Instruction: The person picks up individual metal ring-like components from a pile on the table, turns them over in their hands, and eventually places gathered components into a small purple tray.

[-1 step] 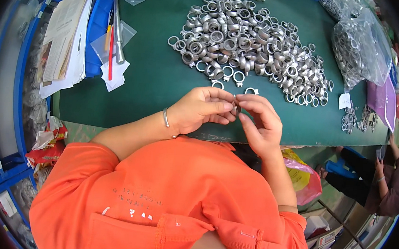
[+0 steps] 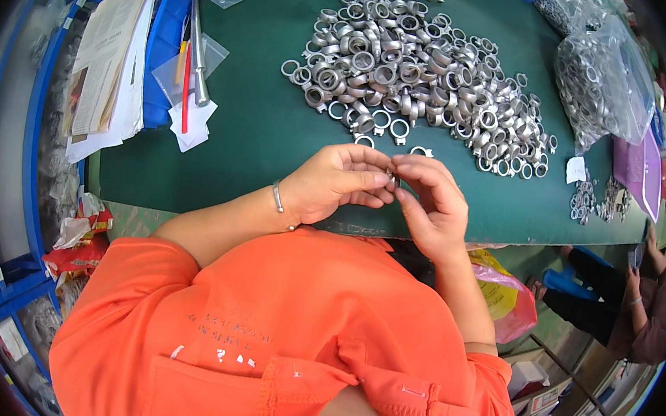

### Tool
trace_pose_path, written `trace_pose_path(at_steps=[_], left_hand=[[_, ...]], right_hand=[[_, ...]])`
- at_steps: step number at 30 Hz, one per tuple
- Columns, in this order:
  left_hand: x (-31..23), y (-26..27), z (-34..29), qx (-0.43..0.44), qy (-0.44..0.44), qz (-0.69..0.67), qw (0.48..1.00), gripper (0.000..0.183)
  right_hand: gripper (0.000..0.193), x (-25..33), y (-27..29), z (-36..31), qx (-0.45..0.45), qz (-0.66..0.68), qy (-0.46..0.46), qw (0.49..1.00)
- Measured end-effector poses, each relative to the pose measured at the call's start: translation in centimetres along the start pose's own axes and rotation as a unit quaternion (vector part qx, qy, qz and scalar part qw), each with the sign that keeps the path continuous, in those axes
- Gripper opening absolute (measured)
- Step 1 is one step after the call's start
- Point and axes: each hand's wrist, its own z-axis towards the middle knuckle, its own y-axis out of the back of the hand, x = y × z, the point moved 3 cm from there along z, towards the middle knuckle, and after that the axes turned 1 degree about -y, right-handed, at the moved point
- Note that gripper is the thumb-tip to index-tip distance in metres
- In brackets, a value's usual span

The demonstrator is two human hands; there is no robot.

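My left hand [image 2: 337, 177] and my right hand [image 2: 434, 207] meet at the near edge of the green table. Between their fingertips they pinch a small metal ring [image 2: 393, 181], mostly covered by the fingers. Just beyond my hands spreads a large pile of silver metal rings [image 2: 408, 68], many with a small tab or head on one side. A few single rings lie at the pile's near side, among them one ring [image 2: 421, 151] close to my right fingers.
At the left stand a blue tray [image 2: 164, 58] with papers [image 2: 112, 62], a red stick [image 2: 186, 92] and a tapered metal rod [image 2: 199, 54]. Clear bags of rings [image 2: 597, 81] sit at the right, near smaller ring heaps [image 2: 584, 200]. A seated person [image 2: 649, 307] is at the far right.
My right hand has shifted very slightly to the left, its fingers still against the ring. My left hand stays almost where it was.
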Motion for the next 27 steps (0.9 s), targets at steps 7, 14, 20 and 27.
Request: trace_pose_path(at_steps=[7, 14, 20, 27], left_hand=[[-0.5, -0.2, -0.2, 0.008, -0.133, 0.064, 0.989, 0.022], [-0.8, -0.7, -0.4, -0.047, -0.114, 0.097, 0.988, 0.017], [-1.2, -0.7, -0.5, -0.036, -0.086, 0.077, 0.993, 0.015], [-1.2, -1.0, -0.7, -0.018, -0.07, 0.036, 0.997, 0.016]], right_hand=[[0.026, -1.5, -0.2, -0.6, -0.061, 0.082, -0.211, 0.972], [0.013, -0.7, -0.1, -1.3, -0.074, 0.054, -0.138, 0.986], [0.018, -0.9, -0.4, -1.6, -0.076, 0.215, -0.221, 0.948], [0.022, -1.9, -0.7, -2.0, -0.082, 0.339, -0.229, 0.909]])
